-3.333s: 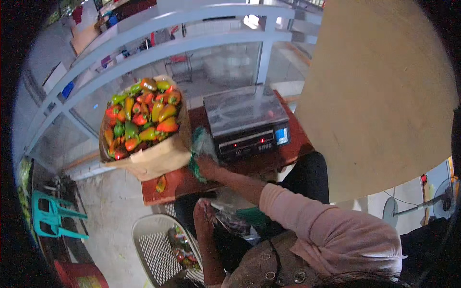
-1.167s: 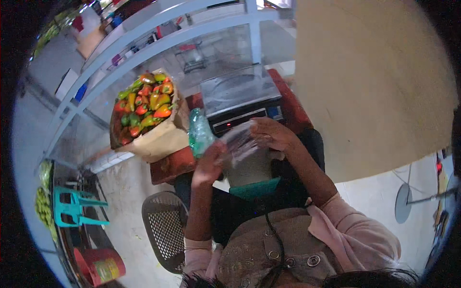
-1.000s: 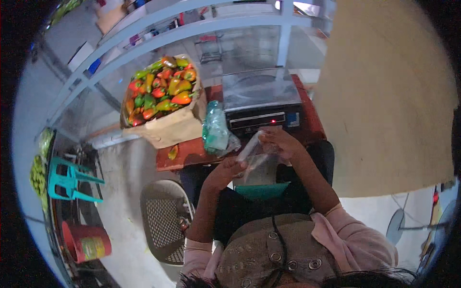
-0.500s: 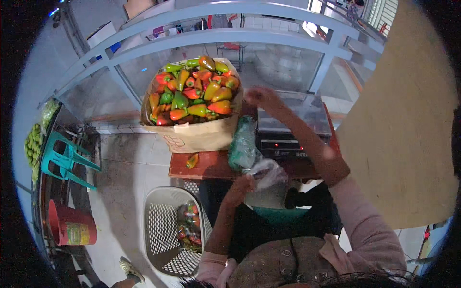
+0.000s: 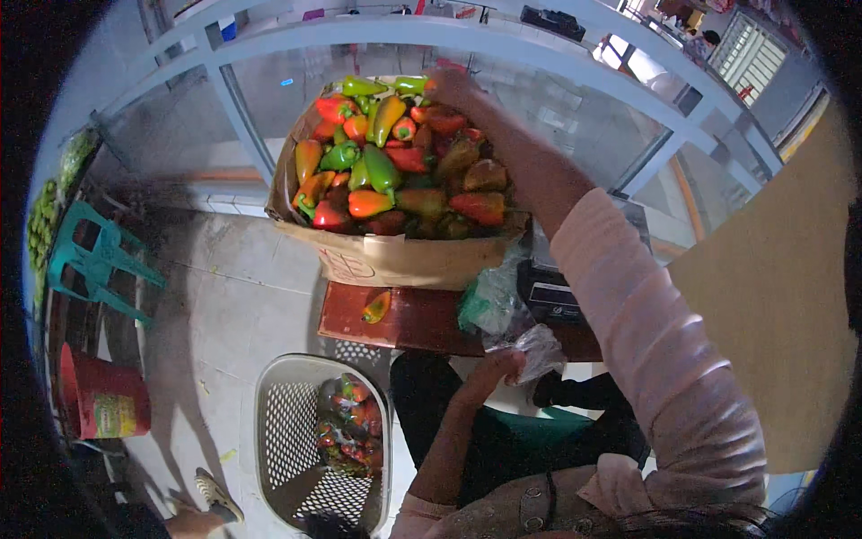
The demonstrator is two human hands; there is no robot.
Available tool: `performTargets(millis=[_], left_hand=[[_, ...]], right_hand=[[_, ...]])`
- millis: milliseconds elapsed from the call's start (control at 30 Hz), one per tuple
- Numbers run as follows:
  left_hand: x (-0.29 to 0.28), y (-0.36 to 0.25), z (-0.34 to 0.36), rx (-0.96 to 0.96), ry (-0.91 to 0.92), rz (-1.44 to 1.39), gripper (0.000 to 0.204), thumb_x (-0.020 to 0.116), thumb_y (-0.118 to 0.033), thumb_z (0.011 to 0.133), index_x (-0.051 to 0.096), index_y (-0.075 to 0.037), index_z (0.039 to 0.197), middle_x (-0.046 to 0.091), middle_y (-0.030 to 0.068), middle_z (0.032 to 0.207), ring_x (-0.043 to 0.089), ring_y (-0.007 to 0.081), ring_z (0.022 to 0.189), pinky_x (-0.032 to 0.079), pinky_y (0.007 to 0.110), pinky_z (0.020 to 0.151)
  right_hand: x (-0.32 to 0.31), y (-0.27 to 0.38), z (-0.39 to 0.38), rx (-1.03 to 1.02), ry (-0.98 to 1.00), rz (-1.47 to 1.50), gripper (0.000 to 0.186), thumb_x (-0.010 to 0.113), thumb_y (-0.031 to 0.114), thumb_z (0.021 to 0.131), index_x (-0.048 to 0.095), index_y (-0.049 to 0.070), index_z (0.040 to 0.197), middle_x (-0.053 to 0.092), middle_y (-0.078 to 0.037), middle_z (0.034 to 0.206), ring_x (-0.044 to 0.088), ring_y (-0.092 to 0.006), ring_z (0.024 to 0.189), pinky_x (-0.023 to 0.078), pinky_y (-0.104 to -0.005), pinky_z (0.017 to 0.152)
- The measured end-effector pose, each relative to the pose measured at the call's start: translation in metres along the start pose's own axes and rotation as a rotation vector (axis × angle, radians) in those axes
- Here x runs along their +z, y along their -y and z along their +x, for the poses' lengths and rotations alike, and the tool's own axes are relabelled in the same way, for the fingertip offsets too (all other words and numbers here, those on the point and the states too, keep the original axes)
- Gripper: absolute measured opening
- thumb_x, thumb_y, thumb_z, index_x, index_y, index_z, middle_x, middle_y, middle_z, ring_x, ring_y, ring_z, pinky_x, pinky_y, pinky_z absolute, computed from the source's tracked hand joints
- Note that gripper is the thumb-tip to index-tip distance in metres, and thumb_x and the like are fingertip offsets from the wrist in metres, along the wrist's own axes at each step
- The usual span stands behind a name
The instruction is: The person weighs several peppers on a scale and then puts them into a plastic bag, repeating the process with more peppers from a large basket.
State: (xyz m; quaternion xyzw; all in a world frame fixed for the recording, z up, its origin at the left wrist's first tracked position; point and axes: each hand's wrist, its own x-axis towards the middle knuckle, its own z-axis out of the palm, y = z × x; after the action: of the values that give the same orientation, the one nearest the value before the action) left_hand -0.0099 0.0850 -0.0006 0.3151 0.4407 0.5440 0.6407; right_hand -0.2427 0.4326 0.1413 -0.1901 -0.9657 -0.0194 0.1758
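Observation:
A cardboard box (image 5: 422, 260) stands on a reddish-brown wooden bench, heaped with red, orange and green peppers (image 5: 386, 171). My right hand (image 5: 453, 90) reaches over its far right part, by a green pepper at the rim. Its fingers are dark and blurred, so their grip is unclear. Low in front of the bench, my left hand (image 5: 505, 364) is closed on a clear plastic bag (image 5: 540, 350), with no peppers visible inside. A green and clear bundle of plastic bags (image 5: 489, 301) lies on the bench just beyond it.
One loose pepper (image 5: 377, 307) lies on the bench (image 5: 346, 314). A dark scale (image 5: 555, 296) sits at right, partly behind my arm. A pale plastic basket (image 5: 269, 449) holds bagged peppers. At left are a teal chair (image 5: 85, 242), a red bin (image 5: 103, 391) and a person's foot (image 5: 215, 494).
My right hand has moved from beside the box to over the peppers at its far right. My left hand still holds the clear bag. The view has shifted.

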Motion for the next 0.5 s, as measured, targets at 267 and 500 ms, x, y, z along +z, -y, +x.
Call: performTargets(millis=[267, 500], left_hand=[[-0.002, 0.027, 0.007, 0.063, 0.026, -0.154, 0.025, 0.042, -0.031, 0.08, 0.051, -0.007, 0.076, 0.047, -0.0011, 0.064, 0.043, 0.0077, 0.057, 0.035, 0.021, 0.052], [0.007, 0.017, 0.014, 0.034, 0.004, -0.071, 0.025, 0.043, -0.03, 0.079, 0.052, -0.007, 0.075, 0.047, -0.0017, 0.064, 0.041, 0.0084, 0.057, 0.034, 0.023, 0.052]], right_hand=[[-0.051, 0.034, -0.014, 0.048, -0.149, 0.332, 0.035, 0.056, 0.034, 0.066, 0.053, 0.005, 0.086, 0.055, -0.012, 0.077, 0.054, -0.023, 0.073, 0.042, -0.0338, 0.063], [-0.083, 0.02, -0.013, 0.25, -0.209, 1.148, 0.036, 0.065, 0.028, 0.064, 0.053, 0.003, 0.087, 0.054, -0.006, 0.068, 0.055, -0.0138, 0.065, 0.043, -0.0231, 0.047]])
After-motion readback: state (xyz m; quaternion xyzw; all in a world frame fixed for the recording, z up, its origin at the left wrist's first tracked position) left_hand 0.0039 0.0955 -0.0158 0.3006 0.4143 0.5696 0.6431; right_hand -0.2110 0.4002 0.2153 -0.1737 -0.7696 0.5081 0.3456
